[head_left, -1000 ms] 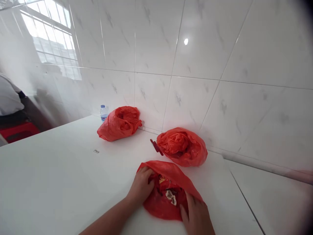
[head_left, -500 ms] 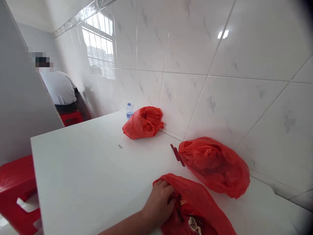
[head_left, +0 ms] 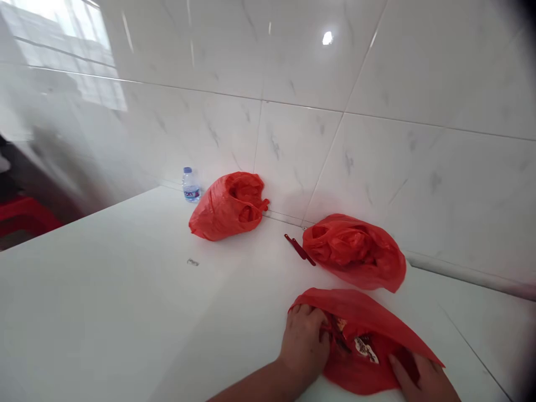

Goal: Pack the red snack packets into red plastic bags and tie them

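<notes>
A red plastic bag [head_left: 368,318] lies open near the front edge of the white table [head_left: 125,312], with printed packets showing inside. My left hand [head_left: 305,345] grips the bag's left rim, fingers curled into the opening. My right hand [head_left: 422,379] is at the bottom right, fingers pressed on the bag's right side; only part of it shows.
Two more red bags stand by the tiled wall, one [head_left: 355,252] just behind the open bag and another [head_left: 228,205] farther left. A dark red clip [head_left: 300,249] lies between them. A small water bottle [head_left: 191,185] stands at the back. A tiny scrap [head_left: 192,262] lies mid-table.
The view has swung back to the right and down, so my right hand is in view again on the bag. My left hand keeps its hold on the rim.
</notes>
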A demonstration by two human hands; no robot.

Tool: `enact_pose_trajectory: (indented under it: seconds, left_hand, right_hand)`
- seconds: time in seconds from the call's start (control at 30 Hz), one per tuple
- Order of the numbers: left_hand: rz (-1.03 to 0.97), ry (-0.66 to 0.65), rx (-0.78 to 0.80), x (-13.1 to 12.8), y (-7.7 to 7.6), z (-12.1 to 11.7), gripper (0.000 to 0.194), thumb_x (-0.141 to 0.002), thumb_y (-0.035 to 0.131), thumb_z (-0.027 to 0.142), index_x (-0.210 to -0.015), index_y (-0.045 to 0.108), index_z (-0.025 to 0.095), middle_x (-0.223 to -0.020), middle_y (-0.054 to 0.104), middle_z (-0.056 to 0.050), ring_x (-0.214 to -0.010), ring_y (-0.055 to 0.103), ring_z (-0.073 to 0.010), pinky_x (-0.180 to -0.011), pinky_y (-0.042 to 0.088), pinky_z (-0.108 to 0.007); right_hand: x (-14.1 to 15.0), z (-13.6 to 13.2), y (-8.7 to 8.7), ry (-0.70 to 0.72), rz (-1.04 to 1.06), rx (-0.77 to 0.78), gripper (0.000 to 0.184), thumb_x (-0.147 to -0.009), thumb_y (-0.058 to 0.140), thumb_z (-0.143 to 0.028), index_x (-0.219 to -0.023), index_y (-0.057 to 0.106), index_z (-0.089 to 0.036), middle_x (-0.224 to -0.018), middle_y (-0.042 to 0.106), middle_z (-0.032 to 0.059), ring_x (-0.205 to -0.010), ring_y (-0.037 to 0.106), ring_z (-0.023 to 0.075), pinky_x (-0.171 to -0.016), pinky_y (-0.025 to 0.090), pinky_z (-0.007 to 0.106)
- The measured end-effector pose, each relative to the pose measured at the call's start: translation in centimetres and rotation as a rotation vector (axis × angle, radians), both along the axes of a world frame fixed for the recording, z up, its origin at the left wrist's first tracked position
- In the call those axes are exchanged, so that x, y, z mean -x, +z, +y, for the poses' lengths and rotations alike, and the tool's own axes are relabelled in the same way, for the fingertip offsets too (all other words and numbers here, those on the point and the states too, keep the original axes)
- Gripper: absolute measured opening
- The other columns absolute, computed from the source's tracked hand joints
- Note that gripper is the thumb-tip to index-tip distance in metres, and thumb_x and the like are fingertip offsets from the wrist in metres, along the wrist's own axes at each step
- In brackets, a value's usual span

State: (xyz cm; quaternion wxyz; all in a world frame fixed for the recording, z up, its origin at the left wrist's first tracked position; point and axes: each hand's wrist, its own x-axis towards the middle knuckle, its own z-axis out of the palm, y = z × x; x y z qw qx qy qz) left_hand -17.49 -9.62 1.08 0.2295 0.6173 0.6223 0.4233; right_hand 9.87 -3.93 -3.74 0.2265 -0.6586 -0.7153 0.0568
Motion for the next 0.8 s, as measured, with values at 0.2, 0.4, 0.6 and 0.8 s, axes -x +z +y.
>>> enact_pose_trajectory:
  seconds: [0.2,0.4,0.6,0.8]
  left_hand:
    - [0.117,-0.058,0.009,-0.1,0.4,0.0,0.021,-0.072,0.047,0.007,-0.083,0.057,0.022,-0.107,0.057,-0.005,-0.103,0.048,-0.0233,-0.095,0.036,-0.042]
    - [0.170,-0.121,-0.043,-0.3,0.2,0.2,0.022,-0.072,0.047,0.005,-0.083,0.056,0.022,-0.107,0.055,-0.006,-0.104,0.047,-0.0247,-0.094,0.036,-0.044]
    - [0.136,-0.085,-0.051,-0.1,0.3,0.3,0.019,-0.071,0.048,0.005,-0.078,0.055,0.020,-0.094,0.057,-0.005,-0.095,0.051,-0.0218,-0.088,0.039,-0.040]
    - [0.083,-0.055,-0.126,0.2,0.1,0.9,0.016,-0.070,0.048,0.006,-0.074,0.054,0.020,-0.087,0.058,-0.003,-0.086,0.053,-0.0199,-0.080,0.043,-0.036]
  right_hand:
    - [2.3,-0.8,1.1,-0.005,-0.102,-0.099,0.039,-0.085,0.041,-0.042,-0.111,0.055,-0.017,-0.106,0.060,0.0123,-0.100,0.057,0.0276,-0.087,0.047,0.042]
    - [3.6,-1.5,2.7,0.014,-0.134,-0.108,0.036,-0.087,0.041,-0.029,-0.119,0.052,-0.017,-0.111,0.058,0.0105,-0.105,0.054,0.0245,-0.089,0.044,0.039]
    - [3.6,-1.6,2.5,0.086,-0.190,-0.184,0.029,-0.088,0.040,-0.026,-0.111,0.055,-0.015,-0.104,0.059,0.0110,-0.100,0.054,0.0246,-0.088,0.043,0.040]
    - [3.7,-2.0,2.9,0.117,-0.191,-0.218,0.030,-0.088,0.040,-0.021,-0.115,0.051,-0.016,-0.106,0.058,0.0106,-0.098,0.056,0.0242,-0.087,0.044,0.039]
